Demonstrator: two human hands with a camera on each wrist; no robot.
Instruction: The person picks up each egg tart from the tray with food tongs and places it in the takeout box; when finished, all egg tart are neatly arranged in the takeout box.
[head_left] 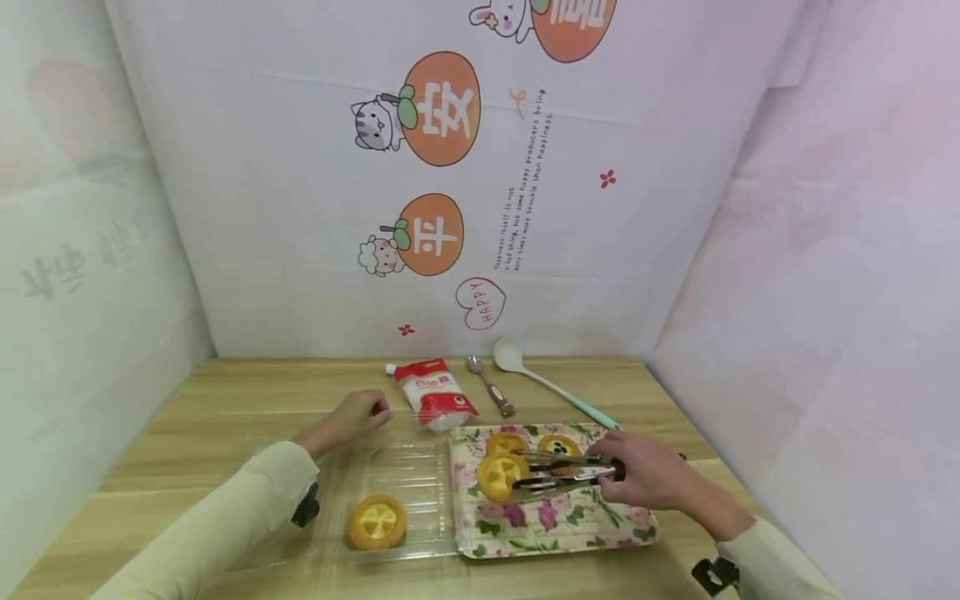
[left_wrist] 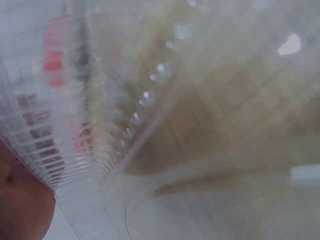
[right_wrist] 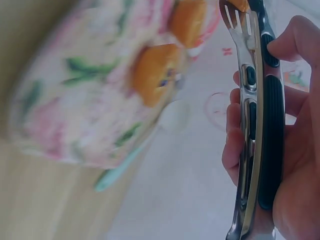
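Observation:
My right hand grips metal tongs with dark handle inserts and a fork-like tip. Between the tong tips is a round yellow-topped tart, held over the floral tray. Behind it on the tray sit another yellow tart and a tart with dark berries. To the left, a clear plastic container holds one yellow tart. My left hand, fingers curled, holds the container's clear lid, which fills much of the left wrist view.
Behind the container lies a red and white spouted bag. Beside it are a small spoon and a white ladle with a mint handle. Printed cloth walls stand at the back and both sides of the wooden table.

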